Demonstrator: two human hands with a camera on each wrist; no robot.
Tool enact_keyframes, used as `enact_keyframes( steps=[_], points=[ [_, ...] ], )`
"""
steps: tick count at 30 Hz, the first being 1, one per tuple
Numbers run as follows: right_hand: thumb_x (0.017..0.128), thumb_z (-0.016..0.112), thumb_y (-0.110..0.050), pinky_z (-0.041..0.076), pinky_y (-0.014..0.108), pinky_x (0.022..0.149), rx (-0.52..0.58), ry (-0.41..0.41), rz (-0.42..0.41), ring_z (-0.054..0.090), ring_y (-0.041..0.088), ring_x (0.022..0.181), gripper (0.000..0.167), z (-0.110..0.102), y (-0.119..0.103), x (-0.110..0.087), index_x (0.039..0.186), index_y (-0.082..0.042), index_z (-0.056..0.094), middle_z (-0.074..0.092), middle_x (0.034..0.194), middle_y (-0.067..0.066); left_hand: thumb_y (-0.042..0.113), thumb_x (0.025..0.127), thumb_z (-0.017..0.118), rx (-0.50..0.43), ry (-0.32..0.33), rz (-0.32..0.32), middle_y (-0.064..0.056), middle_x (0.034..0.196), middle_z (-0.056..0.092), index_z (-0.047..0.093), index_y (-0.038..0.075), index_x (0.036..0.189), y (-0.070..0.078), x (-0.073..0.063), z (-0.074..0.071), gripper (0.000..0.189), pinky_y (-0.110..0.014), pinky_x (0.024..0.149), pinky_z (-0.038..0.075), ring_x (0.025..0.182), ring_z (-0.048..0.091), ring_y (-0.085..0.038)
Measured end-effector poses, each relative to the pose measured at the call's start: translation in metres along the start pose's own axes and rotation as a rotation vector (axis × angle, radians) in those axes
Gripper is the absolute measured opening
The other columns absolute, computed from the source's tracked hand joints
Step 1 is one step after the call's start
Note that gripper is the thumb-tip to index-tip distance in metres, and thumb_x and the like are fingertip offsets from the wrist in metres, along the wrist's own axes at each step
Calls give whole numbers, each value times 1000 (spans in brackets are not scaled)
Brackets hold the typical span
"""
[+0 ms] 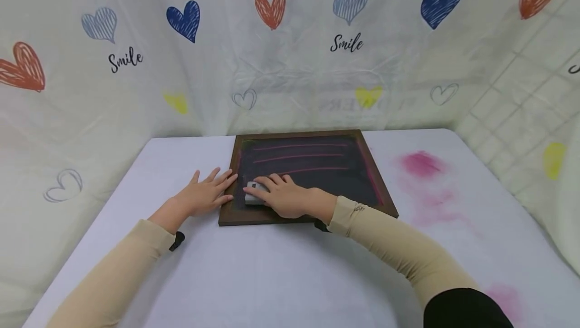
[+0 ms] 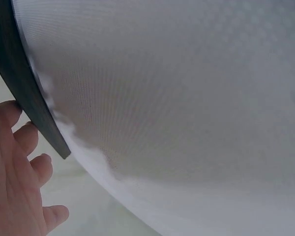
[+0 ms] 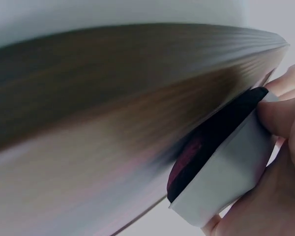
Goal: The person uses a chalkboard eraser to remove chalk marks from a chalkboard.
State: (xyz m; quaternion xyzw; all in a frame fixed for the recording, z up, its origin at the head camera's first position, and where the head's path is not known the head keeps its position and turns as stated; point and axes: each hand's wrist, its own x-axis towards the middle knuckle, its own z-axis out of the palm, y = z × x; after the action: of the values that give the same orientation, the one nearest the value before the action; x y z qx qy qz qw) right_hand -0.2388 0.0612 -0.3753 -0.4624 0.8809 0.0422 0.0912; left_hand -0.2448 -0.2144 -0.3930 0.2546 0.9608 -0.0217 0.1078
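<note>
A small chalkboard (image 1: 326, 182) with a brown wooden frame lies on the table, bearing three pink chalk lines across its upper half. At its lower left, my right hand (image 1: 292, 201) holds a grey-white chalkboard eraser (image 1: 250, 199) against the surface. The right wrist view shows fingers and thumb around the eraser (image 3: 228, 172), whose dark felt has a pink smudge. My left hand (image 1: 204, 197) has its fingers spread, with the tips on the frame's left side. In the left wrist view those fingertips touch the frame's edge (image 2: 29, 93).
A white cloth covers the table (image 1: 272, 277). Pink chalk stains (image 1: 423, 164) mark it right of the board. A pale curtain (image 1: 299, 56) printed with hearts hangs behind the table and along its sides.
</note>
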Motion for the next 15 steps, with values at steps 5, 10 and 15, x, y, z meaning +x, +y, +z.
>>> enact_keyframes(
  steps=[5,10,15],
  points=[
    [112,43,-18,31,60,112,76,46,8,28,36,147,61,10,24,-30,166,-25,17,22,165,13,46,110,43,-4,18,-7,-12,170,19,22,13,166,-1,-2,5,68,-74,114,9,154,14,-41],
    [111,46,-18,33,63,107,121,101,50,31,39,143,59,19,49,-66,165,-21,21,26,163,16,46,110,43,-21,21,3,-12,170,18,21,13,166,-2,-1,3,68,-74,114,7,154,13,-40],
    [111,49,-17,32,66,106,153,146,100,32,40,142,58,26,71,-101,164,-20,25,29,161,18,47,110,43,-19,9,1,-13,170,18,21,12,165,-2,0,1,69,-74,114,7,154,13,-40]
  ],
)
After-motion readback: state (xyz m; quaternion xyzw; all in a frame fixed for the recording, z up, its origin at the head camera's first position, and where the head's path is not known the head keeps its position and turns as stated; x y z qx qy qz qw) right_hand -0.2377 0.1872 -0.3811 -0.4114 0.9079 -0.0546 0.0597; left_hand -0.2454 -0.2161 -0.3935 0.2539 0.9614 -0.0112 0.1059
